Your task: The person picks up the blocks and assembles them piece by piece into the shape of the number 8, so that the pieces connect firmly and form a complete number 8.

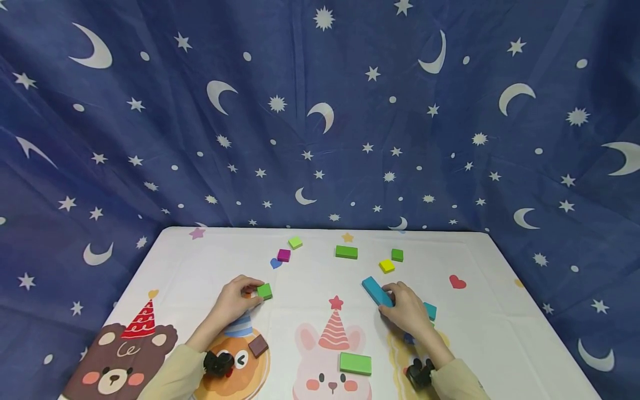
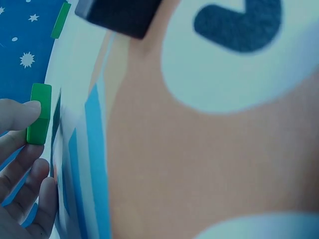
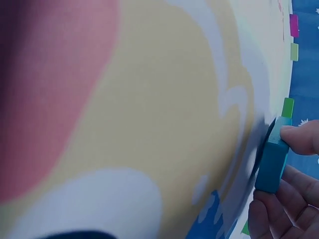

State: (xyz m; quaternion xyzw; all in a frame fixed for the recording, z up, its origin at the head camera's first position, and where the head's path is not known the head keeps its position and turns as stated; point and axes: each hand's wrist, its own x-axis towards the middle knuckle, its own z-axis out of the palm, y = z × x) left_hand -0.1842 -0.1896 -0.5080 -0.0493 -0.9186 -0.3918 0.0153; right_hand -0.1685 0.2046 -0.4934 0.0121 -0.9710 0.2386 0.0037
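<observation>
Thumb and fingers of my left hand (image 1: 237,302) pinch a small green block (image 1: 265,291) over the left half of the table. In the left wrist view the thumb lies on the face of this green block (image 2: 41,112), with a dark shadow beside it. My right hand (image 1: 407,308) grips a long blue block (image 1: 375,290) right of the middle, its far end pointing away to the left. The right wrist view has the thumb across the top of the blue block (image 3: 273,162) and fingers under its near end. A teal block (image 1: 430,311) lies partly hidden behind the right hand.
Toward the back lie a magenta block (image 1: 284,255), a lime block (image 1: 295,243), a long green block (image 1: 346,252), a small green block (image 1: 397,255) and a yellow block (image 1: 387,266). Nearer are a brown block (image 1: 258,345) and a light green block (image 1: 355,364). A starry curtain (image 1: 320,139) hangs behind.
</observation>
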